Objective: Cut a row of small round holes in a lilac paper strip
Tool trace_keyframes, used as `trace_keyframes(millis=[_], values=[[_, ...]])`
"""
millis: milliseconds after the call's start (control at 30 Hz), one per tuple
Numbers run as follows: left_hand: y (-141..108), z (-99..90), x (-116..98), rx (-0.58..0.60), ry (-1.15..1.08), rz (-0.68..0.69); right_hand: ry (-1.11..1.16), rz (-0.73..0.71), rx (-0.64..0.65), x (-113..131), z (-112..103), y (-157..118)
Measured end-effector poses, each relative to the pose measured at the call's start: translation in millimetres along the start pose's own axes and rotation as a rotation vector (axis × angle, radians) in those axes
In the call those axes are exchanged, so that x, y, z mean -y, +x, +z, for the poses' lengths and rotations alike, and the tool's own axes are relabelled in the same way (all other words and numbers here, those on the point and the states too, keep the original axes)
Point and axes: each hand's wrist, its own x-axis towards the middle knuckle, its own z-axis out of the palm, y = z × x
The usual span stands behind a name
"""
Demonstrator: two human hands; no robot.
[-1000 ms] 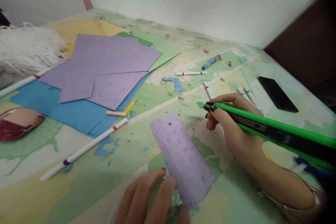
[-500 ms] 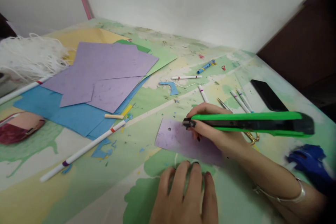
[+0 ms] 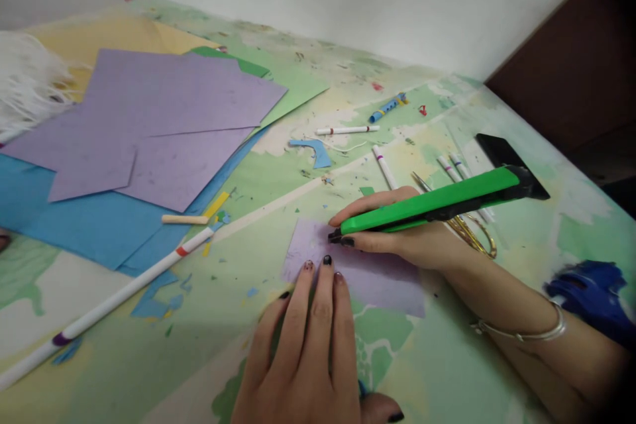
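A green and black cutter [image 3: 437, 202] is pinched between the thumb and fingers of my right hand [image 3: 392, 225]. Its black tip is at the small purple paper [image 3: 382, 281], which lies flat on the patterned table cover. My left hand [image 3: 308, 344] lies with fingers spread, and its fingertips rest on the paper's lower left part. Gold-handled scissors [image 3: 467, 232] lie behind my right wrist, partly covered by it and the cutter.
Large purple sheets [image 3: 163, 99] lie over blue sheets [image 3: 99, 218] at the left. A long white stick [image 3: 114, 298] crosses the lower left. Markers [image 3: 385, 169], a black phone [image 3: 497, 149] and a blue glue gun [image 3: 591, 298] lie at the right. White string [image 3: 30, 79] is piled far left.
My left hand has moved up onto the small purple paper. The cutter has tilted, its rear end higher, and its tip has shifted left. The camera view has shifted right and down.
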Motion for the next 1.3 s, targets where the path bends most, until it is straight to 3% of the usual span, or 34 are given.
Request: trace_keyframes(millis=[400, 700, 1300], values=[[-0.8, 1.6, 2.0, 0.0, -0.005, 0.013, 0.015, -0.053, 0.04, -3.5, -1.5, 2.2], [3.9, -3.7, -1.6, 0.024, -0.075, -0.069, 0.018, -0.073, 0.063, -6.4, -2.8, 2.4], [4.0, -5.3, -2.9, 0.044, -0.08, -0.084, 0.054, 0.008, -0.028, -6.2, 0.7, 2.3]])
